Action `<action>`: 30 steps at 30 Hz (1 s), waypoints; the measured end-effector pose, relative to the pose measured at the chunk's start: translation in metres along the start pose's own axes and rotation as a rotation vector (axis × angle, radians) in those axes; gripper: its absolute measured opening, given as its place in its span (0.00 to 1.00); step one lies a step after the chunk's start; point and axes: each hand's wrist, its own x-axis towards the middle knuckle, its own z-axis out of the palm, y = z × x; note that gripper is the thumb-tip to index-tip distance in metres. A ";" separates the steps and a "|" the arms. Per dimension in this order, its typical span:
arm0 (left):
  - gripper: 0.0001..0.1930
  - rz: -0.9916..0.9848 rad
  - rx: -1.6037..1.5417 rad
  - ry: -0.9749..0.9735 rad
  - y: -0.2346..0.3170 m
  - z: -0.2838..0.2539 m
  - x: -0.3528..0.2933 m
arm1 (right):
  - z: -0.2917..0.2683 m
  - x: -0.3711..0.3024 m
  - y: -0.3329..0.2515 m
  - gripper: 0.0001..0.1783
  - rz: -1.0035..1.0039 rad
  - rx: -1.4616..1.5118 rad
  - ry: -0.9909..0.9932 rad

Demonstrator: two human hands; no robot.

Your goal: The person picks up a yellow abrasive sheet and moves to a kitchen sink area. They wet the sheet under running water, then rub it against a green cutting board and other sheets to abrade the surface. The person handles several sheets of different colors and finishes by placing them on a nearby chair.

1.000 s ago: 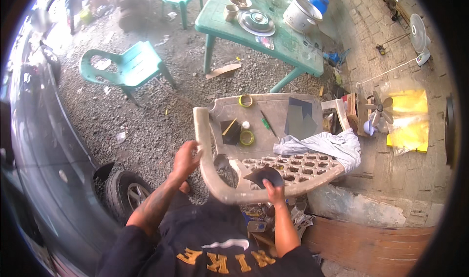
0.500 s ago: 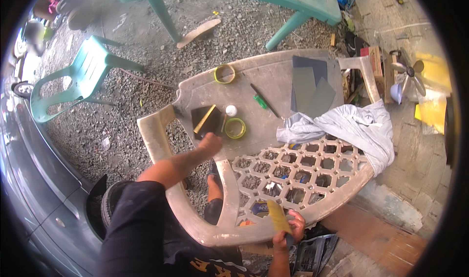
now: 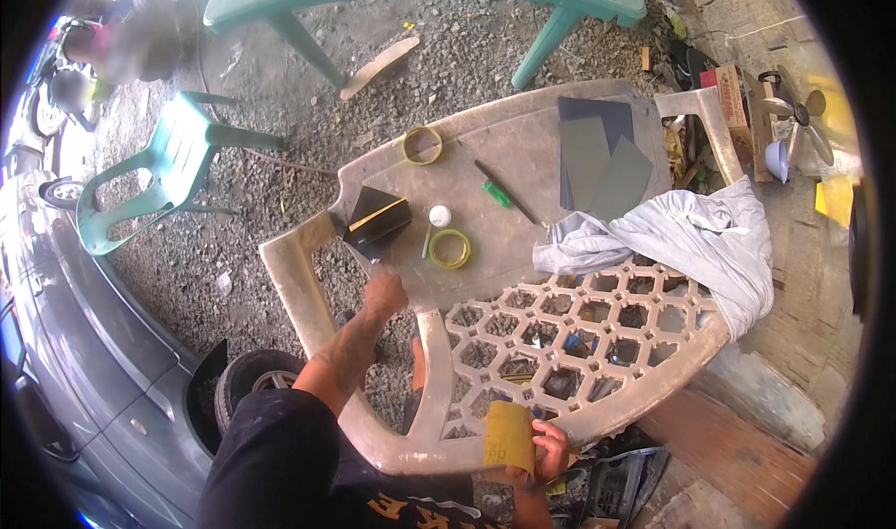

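Observation:
My right hand [image 3: 549, 452] grips a curved yellow piece of sandpaper [image 3: 509, 436] over the near rim of a weathered beige plastic bench [image 3: 513, 165]. My left hand [image 3: 385, 294] is over the bench's left side with its fingers curled; whatever they may hold is hidden. Just beyond it lie folded black sheets [image 3: 381, 239] with a yellowish strip [image 3: 378, 215] across them. Beside these are a white round cap [image 3: 440, 216], a short thin stick [image 3: 427, 241] and a yellow-green tape roll [image 3: 451, 249].
Another tape roll [image 3: 422, 145], a green-handled tool [image 3: 497, 194], grey sandpaper sheets [image 3: 621, 179] and a pale cloth [image 3: 691, 239] lie on the bench. Around it are a green chair [image 3: 177, 146], green table [image 3: 420, 1], fan [image 3: 801, 115], grey car [image 3: 121, 370] and wheel [image 3: 245, 380].
My left hand has drawn back from the black sheets, which now lie turned and more spread out. My right hand has moved slightly left, turning the yellow sandpaper's broad face into view.

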 end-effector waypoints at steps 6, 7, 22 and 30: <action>0.13 0.003 -0.202 0.283 0.013 -0.046 0.004 | 0.001 -0.009 0.008 0.45 0.016 0.035 -0.006; 0.13 -0.015 -0.178 0.283 0.017 -0.068 -0.008 | 0.001 -0.009 0.010 0.41 0.005 0.053 0.000; 0.42 -0.354 -0.389 -0.362 -0.219 0.090 -0.369 | 0.007 0.180 0.049 0.14 0.313 -0.286 -0.358; 0.50 -0.550 -0.326 -0.495 -0.220 0.223 -0.331 | 0.123 0.294 0.263 0.20 0.766 0.158 -0.221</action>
